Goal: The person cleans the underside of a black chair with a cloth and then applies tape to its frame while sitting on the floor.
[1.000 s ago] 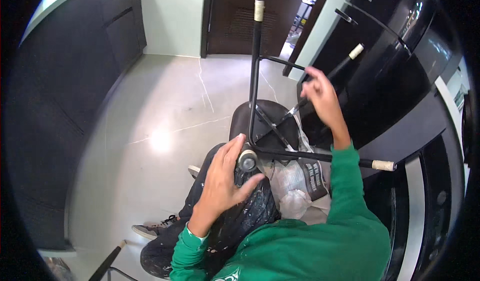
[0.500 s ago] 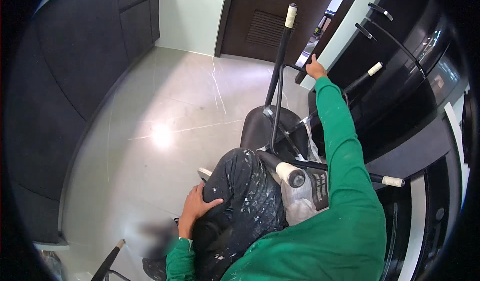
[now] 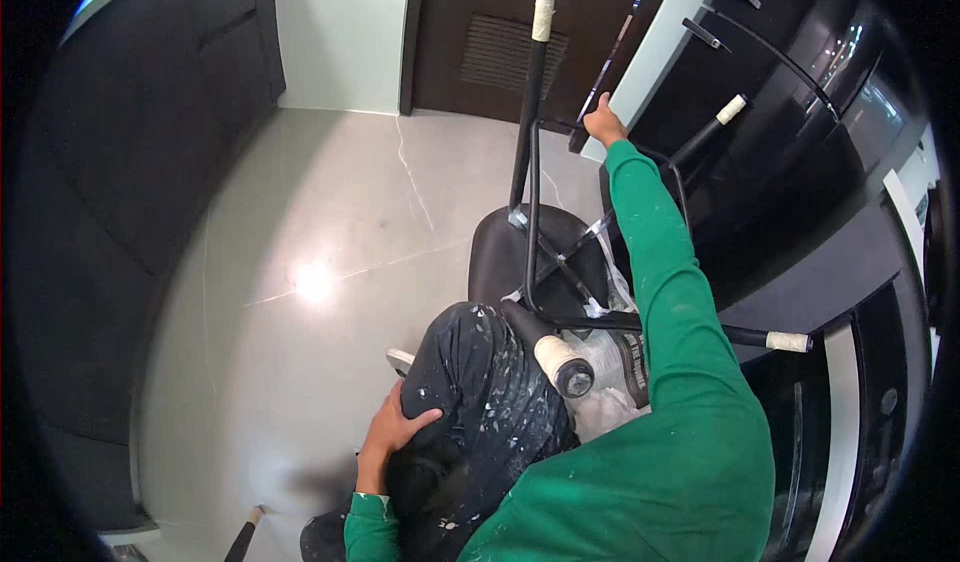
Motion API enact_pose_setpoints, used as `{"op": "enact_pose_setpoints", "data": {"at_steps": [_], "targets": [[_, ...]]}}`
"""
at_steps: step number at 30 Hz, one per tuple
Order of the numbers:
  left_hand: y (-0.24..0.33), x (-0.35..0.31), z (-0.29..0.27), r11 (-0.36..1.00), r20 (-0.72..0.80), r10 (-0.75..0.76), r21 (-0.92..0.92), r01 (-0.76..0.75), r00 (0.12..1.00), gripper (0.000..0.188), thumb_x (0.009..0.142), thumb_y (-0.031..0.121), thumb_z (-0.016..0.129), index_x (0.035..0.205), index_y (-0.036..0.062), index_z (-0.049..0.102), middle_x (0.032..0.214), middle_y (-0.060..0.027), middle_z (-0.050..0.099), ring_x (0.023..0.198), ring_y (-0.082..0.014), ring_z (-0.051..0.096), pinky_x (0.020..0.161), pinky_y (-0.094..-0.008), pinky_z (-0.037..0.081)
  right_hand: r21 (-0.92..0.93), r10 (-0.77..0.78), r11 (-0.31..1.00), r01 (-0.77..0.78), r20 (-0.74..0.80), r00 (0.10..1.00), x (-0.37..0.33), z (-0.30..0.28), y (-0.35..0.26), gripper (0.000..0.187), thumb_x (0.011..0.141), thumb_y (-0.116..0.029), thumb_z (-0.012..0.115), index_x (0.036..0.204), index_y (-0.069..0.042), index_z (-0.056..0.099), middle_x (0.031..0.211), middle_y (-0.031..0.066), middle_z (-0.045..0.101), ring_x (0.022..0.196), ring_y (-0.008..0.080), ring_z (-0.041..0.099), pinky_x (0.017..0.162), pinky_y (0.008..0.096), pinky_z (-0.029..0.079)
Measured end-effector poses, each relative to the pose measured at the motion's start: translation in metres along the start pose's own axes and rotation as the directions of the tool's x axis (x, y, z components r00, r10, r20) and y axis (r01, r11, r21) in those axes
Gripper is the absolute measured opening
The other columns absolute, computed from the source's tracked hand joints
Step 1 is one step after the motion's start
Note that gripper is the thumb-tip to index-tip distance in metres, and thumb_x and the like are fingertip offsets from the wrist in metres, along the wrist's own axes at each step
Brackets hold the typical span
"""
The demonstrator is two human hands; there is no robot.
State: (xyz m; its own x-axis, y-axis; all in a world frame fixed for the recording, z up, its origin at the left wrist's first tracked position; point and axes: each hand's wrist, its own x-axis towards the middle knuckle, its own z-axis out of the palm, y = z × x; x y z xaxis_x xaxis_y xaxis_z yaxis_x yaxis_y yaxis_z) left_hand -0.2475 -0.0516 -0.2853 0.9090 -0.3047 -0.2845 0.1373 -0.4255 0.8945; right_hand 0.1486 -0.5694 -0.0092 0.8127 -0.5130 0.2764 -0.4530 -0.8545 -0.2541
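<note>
An upturned black stool (image 3: 530, 92) has its dark seat (image 3: 500, 252) low at the floor and its legs sticking up and out. Cream tape wraps the leg ends, such as the near taped end (image 3: 556, 357). My right hand (image 3: 604, 124) reaches far forward, closed around the stool's thin crossbar with the thumb pointing up. My left hand (image 3: 395, 426) lies on my bent, paint-specked trouser leg (image 3: 480, 392), thumb apart from the fingers, holding nothing. Part of the crossbar is hidden under my right hand and sleeve.
Beyond the stool stands a dark brown door (image 3: 450, 22) with a louvred vent. Glossy black cabinets (image 3: 780, 142) rise on the right, dark panels (image 3: 150, 182) on the left. Printed plastic wrapping (image 3: 615, 402) lies under the stool. Another taped leg (image 3: 245, 534) shows at lower left.
The gap beside the brown door has narrowed to a thin strip. The view has shifted slightly; my right hand stays on the crossbar and my left hand on my leg.
</note>
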Motion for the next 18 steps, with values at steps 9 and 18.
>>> {"op": "enact_pose_setpoints", "data": {"at_steps": [9, 18], "targets": [[-0.002, 0.001, 0.000, 1.000, -0.004, -0.009, -0.019, 0.009, 1.000, 0.114, 0.068, 0.059, 0.084, 0.147, -0.0077, 0.035, 0.142, -0.0283, 0.051, 0.131, -0.0359, 0.052, 0.109, -0.0410, 0.042, -0.004, -0.004, 1.000, 0.004, -0.020, 1.000, -0.009, -0.003, -0.007, 0.084, 0.084, -0.028, 0.052, 0.160, -0.016, 0.019, 0.121, 0.0222, 0.068, 0.114, 0.0393, 0.064, 0.098, 0.0487, 0.048], [0.006, 0.003, 0.003, 0.999, 0.030, -0.018, -0.048, 0.019, 0.999, 0.111, 0.069, 0.055, 0.085, 0.147, -0.0069, 0.035, 0.139, -0.0276, 0.054, 0.129, -0.0351, 0.054, 0.109, -0.0405, 0.042, -0.021, 0.003, 1.000, -0.004, -0.064, 0.998, -0.012, -0.001, -0.002, 0.078, 0.083, -0.027, 0.054, 0.156, -0.016, 0.029, 0.122, 0.0196, 0.068, 0.114, 0.0377, 0.064, 0.099, 0.0471, 0.048]]}}
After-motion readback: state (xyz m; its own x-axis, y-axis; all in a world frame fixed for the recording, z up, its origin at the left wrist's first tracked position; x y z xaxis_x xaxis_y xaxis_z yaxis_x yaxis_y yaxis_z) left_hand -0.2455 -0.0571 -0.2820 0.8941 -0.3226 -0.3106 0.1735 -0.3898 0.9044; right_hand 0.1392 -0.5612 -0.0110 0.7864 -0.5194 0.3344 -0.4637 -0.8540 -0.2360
